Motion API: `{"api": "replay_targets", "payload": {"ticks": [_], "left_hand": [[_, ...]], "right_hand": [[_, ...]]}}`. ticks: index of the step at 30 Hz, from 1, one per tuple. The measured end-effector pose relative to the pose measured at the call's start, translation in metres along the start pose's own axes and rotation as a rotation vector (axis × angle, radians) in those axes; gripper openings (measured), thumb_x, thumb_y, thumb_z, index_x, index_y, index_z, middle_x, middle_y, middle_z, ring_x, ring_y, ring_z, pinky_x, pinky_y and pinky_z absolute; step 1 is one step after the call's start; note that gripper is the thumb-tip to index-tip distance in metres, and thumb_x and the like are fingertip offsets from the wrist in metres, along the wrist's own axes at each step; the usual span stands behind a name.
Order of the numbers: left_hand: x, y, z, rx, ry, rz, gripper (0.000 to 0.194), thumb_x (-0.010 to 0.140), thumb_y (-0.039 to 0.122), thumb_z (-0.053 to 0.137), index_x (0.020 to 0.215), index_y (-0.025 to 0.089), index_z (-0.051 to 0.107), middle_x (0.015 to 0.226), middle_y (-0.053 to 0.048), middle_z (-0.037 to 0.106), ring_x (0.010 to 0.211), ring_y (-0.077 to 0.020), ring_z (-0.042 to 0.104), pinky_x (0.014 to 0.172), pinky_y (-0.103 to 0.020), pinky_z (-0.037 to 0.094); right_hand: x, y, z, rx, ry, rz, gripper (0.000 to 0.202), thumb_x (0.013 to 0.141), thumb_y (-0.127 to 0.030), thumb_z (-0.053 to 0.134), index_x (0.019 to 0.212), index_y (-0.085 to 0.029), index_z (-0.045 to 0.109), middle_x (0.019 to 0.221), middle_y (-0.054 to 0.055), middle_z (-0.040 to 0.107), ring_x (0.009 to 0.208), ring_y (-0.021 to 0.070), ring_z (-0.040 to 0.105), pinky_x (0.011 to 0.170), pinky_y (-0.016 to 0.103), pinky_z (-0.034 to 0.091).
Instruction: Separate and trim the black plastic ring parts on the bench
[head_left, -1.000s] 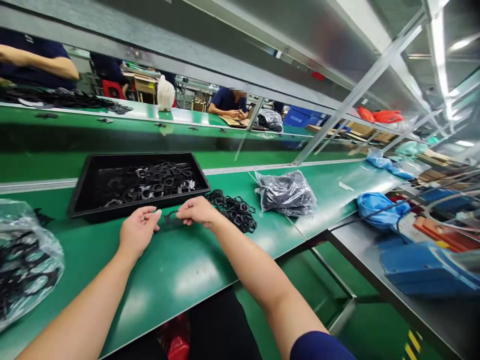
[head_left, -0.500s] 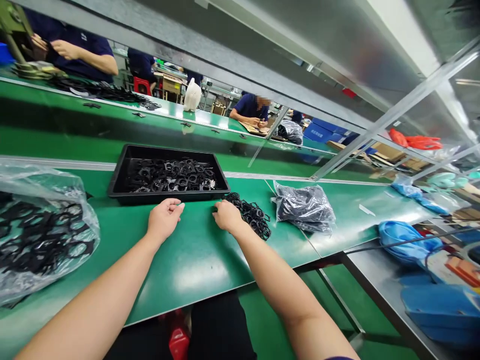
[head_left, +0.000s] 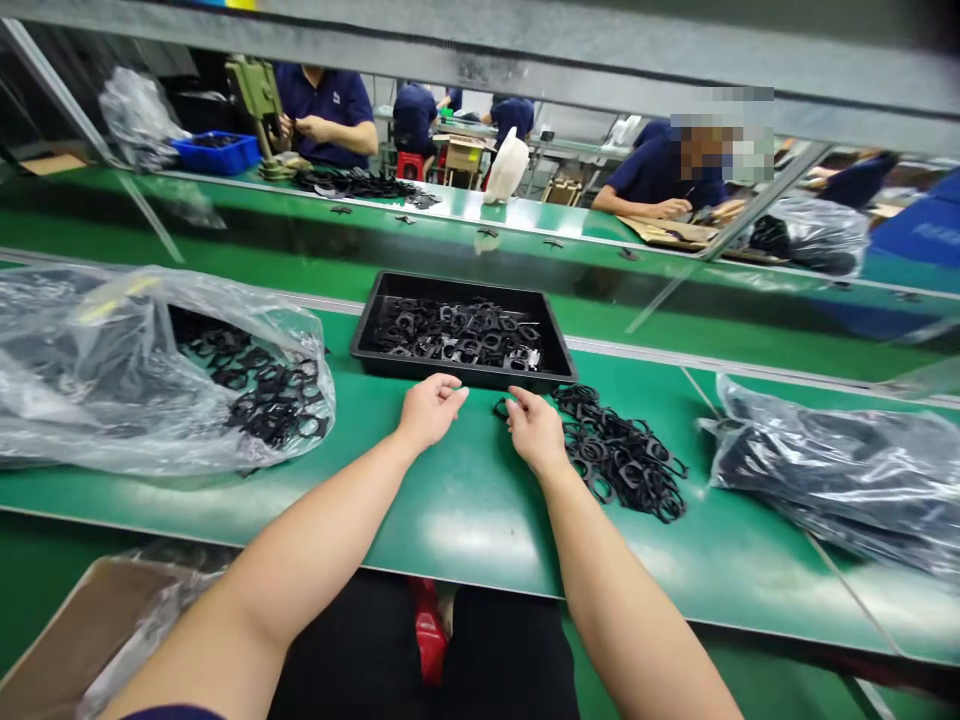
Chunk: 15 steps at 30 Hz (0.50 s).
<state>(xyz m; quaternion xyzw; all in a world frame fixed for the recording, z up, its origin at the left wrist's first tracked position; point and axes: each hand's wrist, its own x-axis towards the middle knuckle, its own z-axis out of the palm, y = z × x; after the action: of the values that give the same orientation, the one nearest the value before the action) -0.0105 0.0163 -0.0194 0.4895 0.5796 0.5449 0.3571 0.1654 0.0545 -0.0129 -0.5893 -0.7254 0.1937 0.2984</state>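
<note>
My left hand (head_left: 431, 410) hovers at the front of a black tray (head_left: 465, 378), its fingers loosely curled and the thumb a little apart; I see nothing in it. At the tray's front right corner, my right hand (head_left: 535, 430) pinches a small black ring-shaped part (head_left: 500, 407), mostly hidden by the fingers. Beside that hand, a loose pile of black ring-shaped parts (head_left: 630, 455) lies on the green table (head_left: 465, 520). Many similar flat black parts (head_left: 469, 335) fill the tray.
On the left lies an open clear plastic bag (head_left: 150, 360) spilling black parts. A plastic bag of dark pieces (head_left: 840, 465) rests on the right. Behind a metal-framed divider, co-workers (head_left: 322, 120) sit at another green bench with a blue bin (head_left: 217, 152). A shelf beam (head_left: 480, 60) crosses overhead.
My view has turned to the left, so the tray and bags sit farther right in the picture. Both hands stay near the tray's front edge. The ring in my right hand now shows more plainly.
</note>
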Motion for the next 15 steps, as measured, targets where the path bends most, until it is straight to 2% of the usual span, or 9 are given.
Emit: {"api": "replay_targets", "payload": {"ticks": [5, 7, 9, 11, 13, 15], "left_hand": [[-0.006, 0.002, 0.004, -0.041, 0.078, -0.028, 0.035, 0.073, 0.045, 0.061, 0.092, 0.016, 0.059, 0.065, 0.0, 0.062, 0.052, -0.0116, 0.059, 0.052, -0.024, 0.045], [-0.009, 0.002, -0.005, -0.023, 0.107, -0.055, 0.036, 0.074, 0.046, 0.06, 0.093, 0.016, 0.059, 0.066, -0.001, 0.062, 0.053, -0.0126, 0.06, 0.05, -0.024, 0.044], [-0.012, 0.003, -0.027, 0.028, 0.106, -0.07, 0.034, 0.072, 0.044, 0.063, 0.089, 0.016, 0.061, 0.063, -0.001, 0.062, 0.052, -0.0137, 0.06, 0.05, -0.024, 0.044], [-0.019, 0.01, -0.062, 0.112, 0.102, -0.076, 0.028, 0.07, 0.04, 0.067, 0.085, 0.017, 0.063, 0.062, 0.0, 0.061, 0.054, -0.0149, 0.059, 0.054, -0.027, 0.046], [-0.026, 0.025, -0.099, 0.431, 0.133, -0.073, 0.02, 0.069, 0.035, 0.069, 0.081, 0.019, 0.066, 0.066, 0.0, 0.063, 0.064, -0.0175, 0.062, 0.064, -0.029, 0.048], [-0.027, 0.042, -0.12, 0.629, 0.176, -0.064, 0.018, 0.072, 0.032, 0.069, 0.084, 0.018, 0.066, 0.079, -0.001, 0.065, 0.078, -0.0196, 0.062, 0.073, -0.034, 0.05]], "right_hand": [[-0.004, 0.011, 0.011, 0.242, 0.002, -0.063, 0.03, 0.088, -0.032, 0.041, 0.097, -0.016, 0.065, 0.094, 0.01, 0.062, 0.066, 0.013, 0.06, 0.063, 0.027, 0.051], [-0.002, 0.015, 0.011, 0.291, 0.01, -0.026, 0.03, 0.087, -0.034, 0.042, 0.098, -0.016, 0.064, 0.094, 0.011, 0.062, 0.066, 0.0134, 0.06, 0.061, 0.027, 0.051], [0.0, 0.018, 0.01, 0.346, -0.001, 0.019, 0.032, 0.087, -0.036, 0.042, 0.099, -0.015, 0.063, 0.088, 0.009, 0.064, 0.063, 0.0133, 0.06, 0.059, 0.026, 0.05], [0.002, 0.018, 0.009, 0.381, -0.036, 0.053, 0.032, 0.087, -0.035, 0.041, 0.1, -0.015, 0.063, 0.08, 0.007, 0.065, 0.059, 0.0127, 0.06, 0.059, 0.025, 0.05], [0.002, 0.015, 0.006, 0.363, -0.063, 0.066, 0.029, 0.088, -0.032, 0.042, 0.1, -0.016, 0.064, 0.081, 0.006, 0.067, 0.061, 0.0121, 0.061, 0.062, 0.025, 0.05], [-0.001, 0.01, 0.0, 0.31, -0.08, 0.08, 0.027, 0.089, -0.029, 0.042, 0.099, -0.019, 0.064, 0.09, 0.005, 0.069, 0.071, 0.0122, 0.064, 0.072, 0.025, 0.05]]}}
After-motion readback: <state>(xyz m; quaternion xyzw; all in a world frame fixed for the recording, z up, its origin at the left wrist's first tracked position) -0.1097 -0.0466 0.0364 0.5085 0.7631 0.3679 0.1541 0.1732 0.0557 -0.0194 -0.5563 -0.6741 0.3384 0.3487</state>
